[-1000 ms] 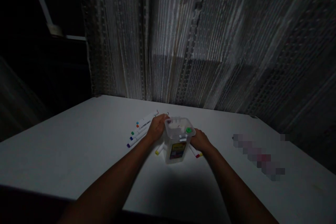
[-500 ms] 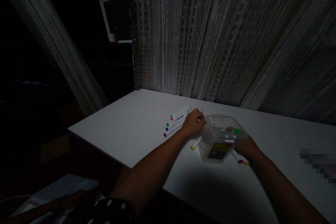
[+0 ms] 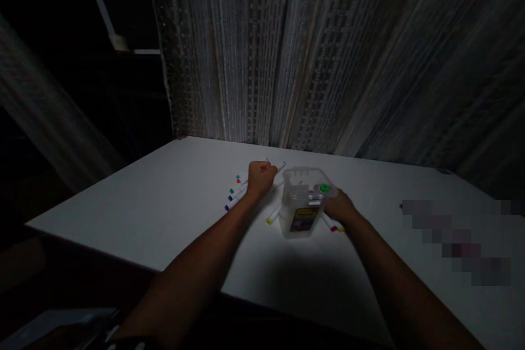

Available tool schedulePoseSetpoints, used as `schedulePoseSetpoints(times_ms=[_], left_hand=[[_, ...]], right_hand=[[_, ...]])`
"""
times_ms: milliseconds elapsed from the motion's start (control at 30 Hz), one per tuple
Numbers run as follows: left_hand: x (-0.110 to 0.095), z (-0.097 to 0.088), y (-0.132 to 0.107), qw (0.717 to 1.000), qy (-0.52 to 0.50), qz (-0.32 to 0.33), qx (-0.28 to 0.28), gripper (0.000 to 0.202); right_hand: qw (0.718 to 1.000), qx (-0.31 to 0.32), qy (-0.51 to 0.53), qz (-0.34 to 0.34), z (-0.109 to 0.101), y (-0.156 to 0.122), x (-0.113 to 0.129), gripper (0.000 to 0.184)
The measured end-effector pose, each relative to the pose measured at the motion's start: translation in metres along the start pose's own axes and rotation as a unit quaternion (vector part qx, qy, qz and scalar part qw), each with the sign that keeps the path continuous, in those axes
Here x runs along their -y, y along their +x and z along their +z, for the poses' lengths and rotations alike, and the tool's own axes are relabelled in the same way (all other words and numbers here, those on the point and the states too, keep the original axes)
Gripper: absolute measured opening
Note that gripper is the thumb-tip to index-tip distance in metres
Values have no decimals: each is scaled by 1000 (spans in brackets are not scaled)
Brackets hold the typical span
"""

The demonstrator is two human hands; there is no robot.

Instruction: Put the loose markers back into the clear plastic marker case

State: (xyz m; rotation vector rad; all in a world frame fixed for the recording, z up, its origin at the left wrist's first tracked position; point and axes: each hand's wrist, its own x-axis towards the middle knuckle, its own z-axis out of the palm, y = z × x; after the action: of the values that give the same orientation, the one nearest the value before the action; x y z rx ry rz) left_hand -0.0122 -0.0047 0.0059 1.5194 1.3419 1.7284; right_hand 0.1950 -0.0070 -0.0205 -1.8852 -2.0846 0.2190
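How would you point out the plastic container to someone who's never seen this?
Start at the white table below the curtain. Between the left hand and the right hand is a see-through plastic container. Unlike the slim white markers on either side, it is boxy, with a part-yellow label facing the camera.

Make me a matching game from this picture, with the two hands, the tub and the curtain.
1. left hand
2. right hand
3. tub
4. curtain

A. Hangs beyond the table
B. See-through, bearing a label
C. On the tub's right, partly hidden behind it
D. Curled at white markers, left of the tub

Pairs: 1-D; 2-C; 3-B; 4-A
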Motion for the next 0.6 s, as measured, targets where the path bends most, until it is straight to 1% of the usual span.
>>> schedulePoseSetpoints(times_ms=[100, 233, 367, 467, 600], left_hand=[[4, 2, 0, 1000, -19, 8, -14, 34], [14, 6, 2, 999, -34, 17, -20, 31], [15, 9, 0, 999, -44, 20, 24, 22], [9, 9, -4, 997, -55, -3, 58, 16], [4, 10, -7, 996, -67, -18, 65, 15]], right_hand=[[999, 33, -1, 17, -5, -3, 4, 34], [999, 45, -11, 25, -7, -5, 5, 41], [999, 47, -21, 18, -7, -5, 4, 43], [998, 49, -26, 17, -7, -5, 3, 42], [999, 43, -20, 2, -6, -4, 1, 40]])
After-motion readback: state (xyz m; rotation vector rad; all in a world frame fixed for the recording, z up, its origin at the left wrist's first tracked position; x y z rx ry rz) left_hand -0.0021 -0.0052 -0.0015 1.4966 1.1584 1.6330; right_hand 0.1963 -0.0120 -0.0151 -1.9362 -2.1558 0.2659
